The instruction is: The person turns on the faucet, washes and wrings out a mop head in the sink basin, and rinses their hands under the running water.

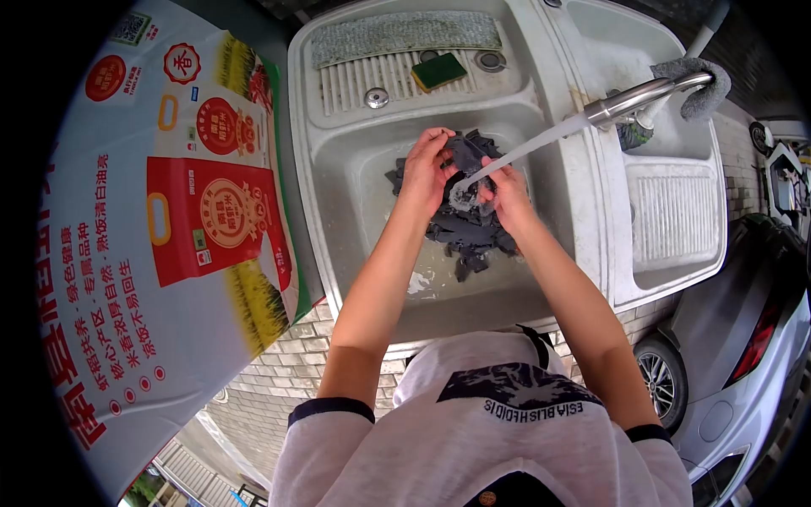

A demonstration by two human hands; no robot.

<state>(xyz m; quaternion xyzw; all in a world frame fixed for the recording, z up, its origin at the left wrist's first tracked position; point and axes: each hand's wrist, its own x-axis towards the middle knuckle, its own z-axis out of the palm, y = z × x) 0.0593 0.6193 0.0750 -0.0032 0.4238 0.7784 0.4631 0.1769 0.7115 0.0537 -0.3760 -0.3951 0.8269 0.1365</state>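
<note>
Dark grey cloth lies bunched in the sink basin, partly in shallow water. My left hand pinches a raised part of the cloth at its upper left, fingers closed. My right hand grips the same cloth from the right, close to the stream. Water runs from the metal faucet at the right and splashes onto the cloth between my hands. The cloth's exact kind cannot be made out, and the fingertips are partly hidden by its folds.
Behind the basin, a green and yellow sponge and a metal drain stopper sit on the ribbed ledge. A grey textured strip lies farther back. A second sink adjoins at the right. A printed banner stands left; a car is parked right.
</note>
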